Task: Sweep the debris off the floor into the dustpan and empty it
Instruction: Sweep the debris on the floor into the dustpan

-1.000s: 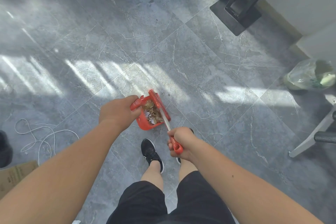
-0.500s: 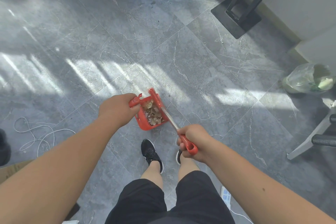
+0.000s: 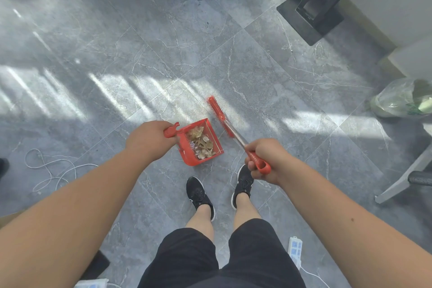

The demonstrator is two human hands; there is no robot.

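Note:
My left hand [image 3: 149,139] grips the handle of a small red dustpan [image 3: 189,158], held level above the grey tiled floor in front of my feet. Dry brownish debris [image 3: 201,144] lies piled inside the pan. My right hand [image 3: 265,159] is closed around the red grip of a red brush [image 3: 219,116] with a metal shaft. The brush head points up and away, just right of the dustpan and apart from it.
A bin lined with a clear plastic bag [image 3: 403,98] stands at the right edge. A black metal stand [image 3: 313,14] is at the upper right, a grey chair leg [image 3: 402,177] at the right. White cable [image 3: 50,170] lies left; a power strip [image 3: 295,249] lies behind my right foot.
The brush has lifted off the dustpan and swung out to the right. Both hands have moved apart, and the pan now faces me with its debris showing.

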